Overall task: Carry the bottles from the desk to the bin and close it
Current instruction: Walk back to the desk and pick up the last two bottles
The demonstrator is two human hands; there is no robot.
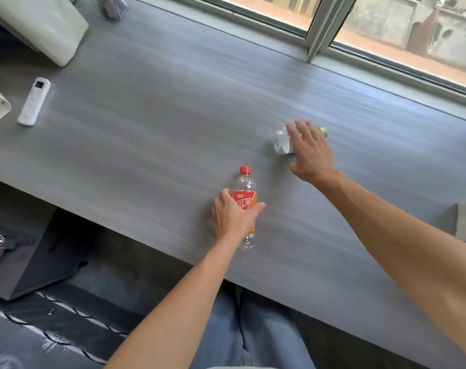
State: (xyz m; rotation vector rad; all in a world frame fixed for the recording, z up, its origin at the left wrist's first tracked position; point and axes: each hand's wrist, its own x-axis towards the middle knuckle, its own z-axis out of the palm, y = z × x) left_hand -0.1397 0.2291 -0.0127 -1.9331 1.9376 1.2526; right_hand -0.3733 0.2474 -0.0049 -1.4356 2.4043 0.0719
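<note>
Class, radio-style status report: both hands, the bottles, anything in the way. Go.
Left hand wrapping red-capped bottle, lying on desk. Right hand open over green-capped bottle, grip unconfirmed. Remote far left, clear. Bin not in view.

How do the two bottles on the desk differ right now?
The red-cap bottle has a red and orange label; the green-cap bottle has a white one. The red-cap bottle lies nearer the desk edge, cap pointing away from the person; the green-cap bottle lies farther in, cap toward the right. The left hand wraps the first; the right hand covers the second, fingers spread. Both are clear plastic, lying down.
</note>
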